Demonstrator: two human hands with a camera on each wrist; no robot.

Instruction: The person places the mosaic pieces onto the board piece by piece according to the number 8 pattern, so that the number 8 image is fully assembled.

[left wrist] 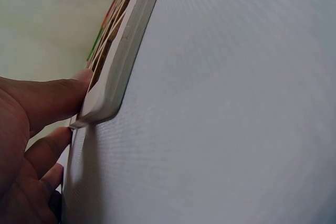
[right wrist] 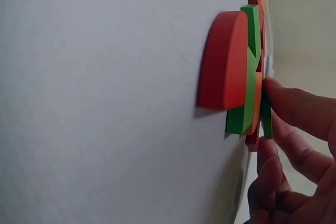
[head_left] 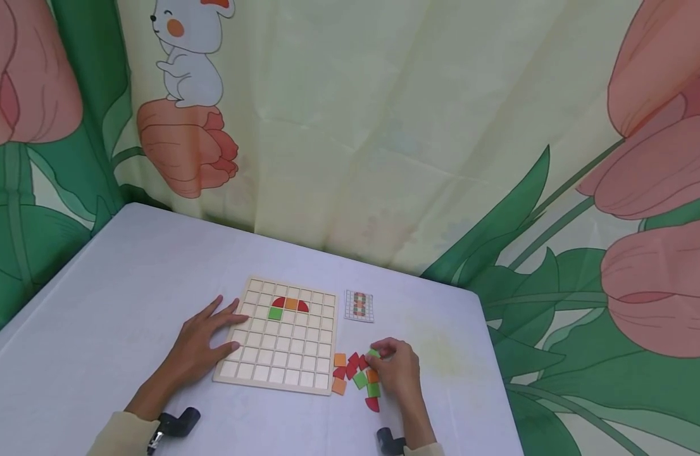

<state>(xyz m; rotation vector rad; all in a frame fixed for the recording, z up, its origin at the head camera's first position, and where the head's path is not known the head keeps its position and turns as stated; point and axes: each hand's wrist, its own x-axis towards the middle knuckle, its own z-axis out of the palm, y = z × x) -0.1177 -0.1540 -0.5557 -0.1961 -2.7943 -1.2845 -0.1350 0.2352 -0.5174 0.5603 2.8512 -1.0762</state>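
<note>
My left hand [head_left: 199, 339] lies at the left edge of a wooden grid board [head_left: 273, 384], its thumb and a finger touching the frame. In the left wrist view the thumb [left wrist: 58, 98] rests against the board's rim near a corner. On the grid sit two red quarter-round tiles with an orange square [head_left: 292, 304] between them and a green square [head_left: 275, 313] below the left one. My right hand [head_left: 400, 370] pinches a green square tile [right wrist: 267, 116] between thumb and fingers, over a loose group of tiles right of the board.
The loose group holds several orange squares [head_left: 339, 386], green squares [head_left: 359, 380] and red quarter-rounds [head_left: 373, 404]. A small pattern card [head_left: 348, 307] lies beyond them, beside the board. The white-covered table [head_left: 173, 253] ends at a printed curtain [head_left: 350, 126].
</note>
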